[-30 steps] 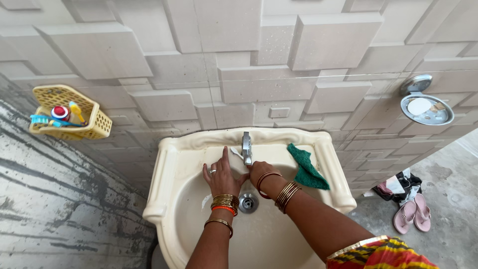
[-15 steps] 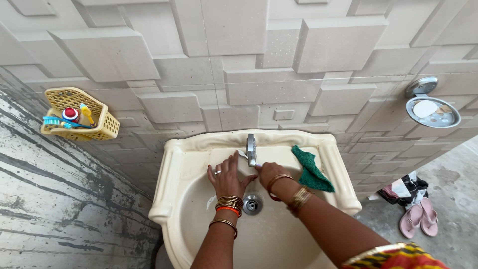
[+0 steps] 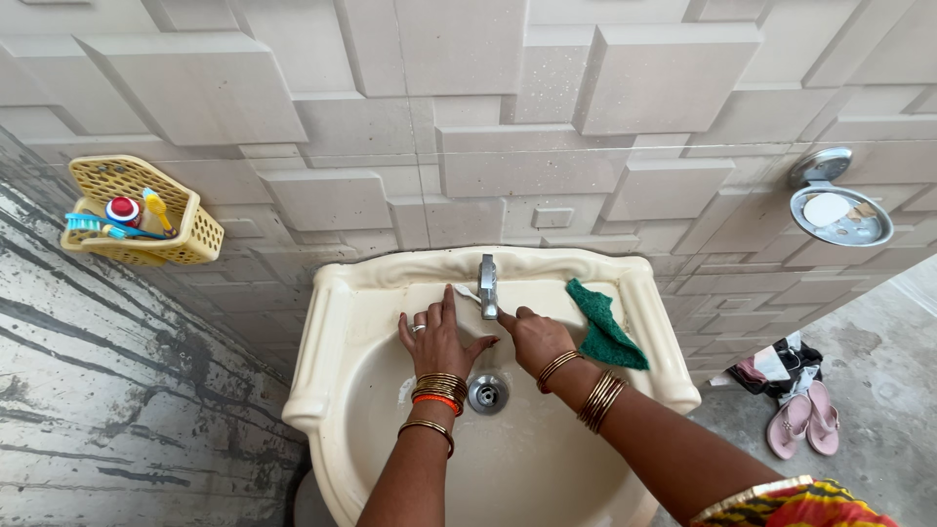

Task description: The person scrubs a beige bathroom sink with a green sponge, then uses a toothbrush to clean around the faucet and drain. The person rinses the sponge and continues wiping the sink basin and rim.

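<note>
A cream wash basin (image 3: 332, 351) is fixed to a tiled wall, with a metal tap (image 3: 486, 283) at its back rim and a steel drain (image 3: 487, 392) in the bowl. My left hand (image 3: 436, 338) lies flat with fingers spread on the basin's inner slope, left of the tap. My right hand (image 3: 533, 335) reaches up with its fingers touching the tap's spout. A small white object (image 3: 466, 292) lies beside the tap. Both wrists carry several gold bangles. A green scrub cloth (image 3: 602, 327) lies on the basin's right side, just right of my right hand.
A yellow plastic basket (image 3: 185, 239) with toothbrushes hangs on the left wall. A round metal soap dish (image 3: 841, 217) with white soap is mounted at the right. Pink sandals (image 3: 803, 422) and a dark bag (image 3: 781, 364) lie on the concrete floor at the right.
My right hand has opened from a closed fist under the tap and its fingers now reach up to the spout. My left hand has stayed spread on the basin.
</note>
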